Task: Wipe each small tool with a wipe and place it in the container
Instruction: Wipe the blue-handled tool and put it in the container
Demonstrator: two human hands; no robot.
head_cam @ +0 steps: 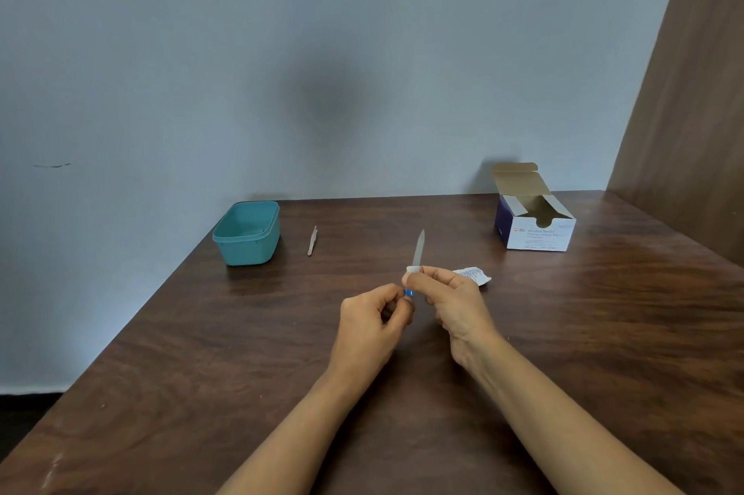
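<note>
Head view over a dark wooden tabletop (201,374) set against a pale blue-grey wall (282,52).

At far left, near the back edge, stands an open teal plastic container (247,253); what lies inside cannot be told.

Just to its right a pair of metal tweezers (312,241) lies flat on the tabletop, apart from the container.

At centre, the left hand (372,327) has its fingers curled and pinches the blue handle end of a slim nail file (418,249), which is held above the tabletop and points up and away from the person.

A small white wipe (412,269) is wrapped round the file's shaft just above the handle. The right hand (451,301) pinches this wipe against the file between thumb and fingers.

Directly behind the right hand lies a torn white printed wrapper (475,276), flat on the tabletop.

At far right, near the back edge, stands a white and dark blue cardboard box of alcohol swabs (537,237), with its lid flap raised.
</note>
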